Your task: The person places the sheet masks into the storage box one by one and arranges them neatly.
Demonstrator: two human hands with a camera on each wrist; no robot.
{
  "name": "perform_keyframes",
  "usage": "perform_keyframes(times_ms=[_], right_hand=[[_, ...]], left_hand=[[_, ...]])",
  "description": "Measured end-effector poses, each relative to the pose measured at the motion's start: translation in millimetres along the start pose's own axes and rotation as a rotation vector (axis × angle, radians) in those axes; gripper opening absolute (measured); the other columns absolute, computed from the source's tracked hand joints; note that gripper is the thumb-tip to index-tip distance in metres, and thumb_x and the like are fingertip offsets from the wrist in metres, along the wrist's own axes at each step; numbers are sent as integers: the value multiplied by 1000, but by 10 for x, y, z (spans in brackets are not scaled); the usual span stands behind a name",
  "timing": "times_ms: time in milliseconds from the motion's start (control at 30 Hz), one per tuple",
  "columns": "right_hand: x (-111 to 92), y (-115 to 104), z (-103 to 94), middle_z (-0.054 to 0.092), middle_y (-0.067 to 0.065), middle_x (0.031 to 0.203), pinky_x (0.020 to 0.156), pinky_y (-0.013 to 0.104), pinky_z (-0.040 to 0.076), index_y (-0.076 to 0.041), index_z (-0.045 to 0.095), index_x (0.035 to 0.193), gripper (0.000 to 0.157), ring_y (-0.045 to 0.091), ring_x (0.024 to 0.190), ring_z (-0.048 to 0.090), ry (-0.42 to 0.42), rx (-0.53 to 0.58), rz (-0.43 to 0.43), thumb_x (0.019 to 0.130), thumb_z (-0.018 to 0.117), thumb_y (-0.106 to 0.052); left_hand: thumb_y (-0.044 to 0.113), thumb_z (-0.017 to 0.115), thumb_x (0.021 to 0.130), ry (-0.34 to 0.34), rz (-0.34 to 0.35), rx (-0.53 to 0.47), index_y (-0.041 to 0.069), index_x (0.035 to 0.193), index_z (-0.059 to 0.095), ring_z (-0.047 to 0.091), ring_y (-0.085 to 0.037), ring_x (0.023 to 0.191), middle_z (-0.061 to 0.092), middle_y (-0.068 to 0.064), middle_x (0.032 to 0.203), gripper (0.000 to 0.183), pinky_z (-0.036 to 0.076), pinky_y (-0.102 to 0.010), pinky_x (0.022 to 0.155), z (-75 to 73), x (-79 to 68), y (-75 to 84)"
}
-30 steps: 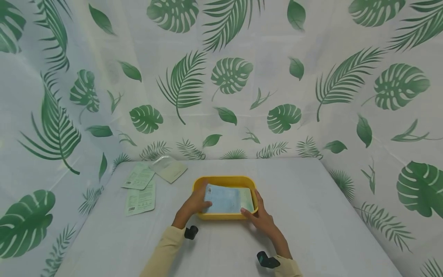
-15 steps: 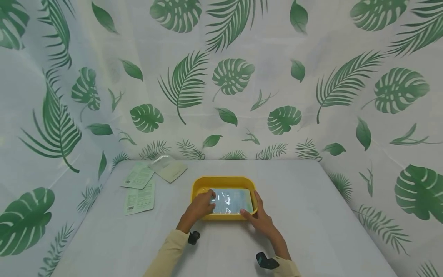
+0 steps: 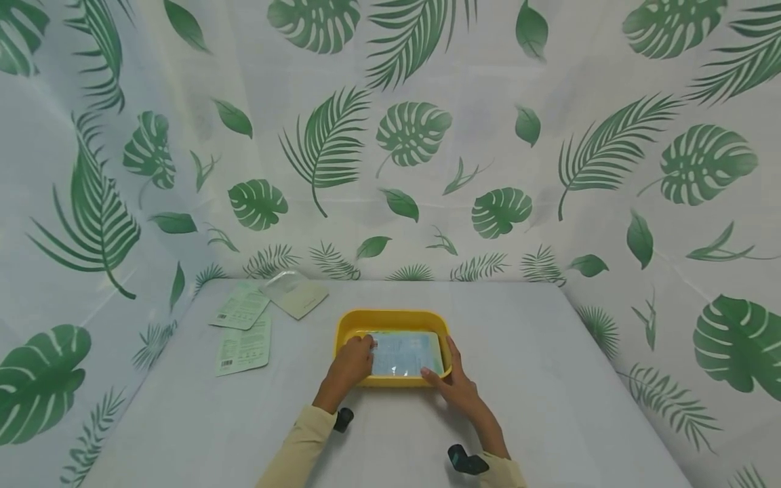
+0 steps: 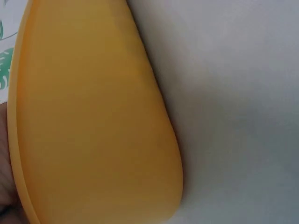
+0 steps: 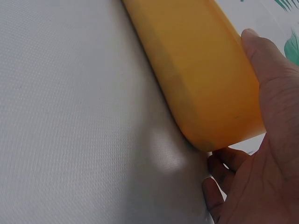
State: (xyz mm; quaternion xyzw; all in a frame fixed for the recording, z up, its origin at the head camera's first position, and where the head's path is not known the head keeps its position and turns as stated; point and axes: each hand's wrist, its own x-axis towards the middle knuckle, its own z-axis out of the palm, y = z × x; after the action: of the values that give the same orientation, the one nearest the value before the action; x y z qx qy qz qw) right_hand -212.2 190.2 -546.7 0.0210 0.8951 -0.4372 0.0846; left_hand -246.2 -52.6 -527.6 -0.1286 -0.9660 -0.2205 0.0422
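Observation:
A yellow plastic tray (image 3: 396, 382) with rounded corners stands on the table. Inside it lies a flat light-blue packet (image 3: 403, 354) with a glossy surface; a pale green edge shows along its far and right sides. My left hand (image 3: 352, 362) reaches over the tray's front left corner, fingers curled at the packet's left end, where its fingertips are partly hidden. My right hand (image 3: 459, 388) grips the tray's front right corner. In the right wrist view the thumb lies at the rim and the other fingers are low by the corner of the tray (image 5: 205, 79).
Two pale green packets (image 3: 244, 346) with printed text overlap at the table's left. Beside them is a cream packet (image 3: 299, 298) with a clear plastic part. Leaf-print cloth (image 3: 427, 224) encloses the white table (image 3: 525, 339) at the back and sides.
My left hand has shifted right and inward over the tray's left end, its fingers curling. The packet's left end has lowered, so it lies flatter. My right hand keeps hold of the tray corner.

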Motion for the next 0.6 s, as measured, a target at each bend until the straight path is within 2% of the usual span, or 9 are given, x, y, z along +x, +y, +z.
perform_keyframes(times_ms=[133, 333, 600], right_hand=[[1, 16, 9, 15, 22, 161, 99, 75, 30, -35, -3, 156, 97, 61, 135, 29, -4, -2, -4, 87, 59, -61], [1, 5, 10, 16, 22, 161, 98, 74, 32, -36, -4, 156, 96, 61, 134, 30, -7, -6, -10, 87, 58, -62], [-12, -7, 3, 15, 22, 161, 97, 76, 31, -34, -4, 156, 96, 62, 134, 29, -9, -3, -22, 88, 59, -60]], left_hand=[[10, 65, 92, 66, -6, 34, 3, 99, 63, 53, -15, 66, 60, -10, 86, 10, 48, -29, 58, 8, -26, 27], [9, 64, 92, 81, -15, 31, 5, 97, 64, 51, -13, 66, 59, -7, 85, 6, 47, -27, 59, 8, -41, 31], [7, 63, 93, 109, 54, 18, 6, 95, 68, 53, -12, 66, 62, -6, 85, 6, 48, -25, 59, 17, -54, 15]])
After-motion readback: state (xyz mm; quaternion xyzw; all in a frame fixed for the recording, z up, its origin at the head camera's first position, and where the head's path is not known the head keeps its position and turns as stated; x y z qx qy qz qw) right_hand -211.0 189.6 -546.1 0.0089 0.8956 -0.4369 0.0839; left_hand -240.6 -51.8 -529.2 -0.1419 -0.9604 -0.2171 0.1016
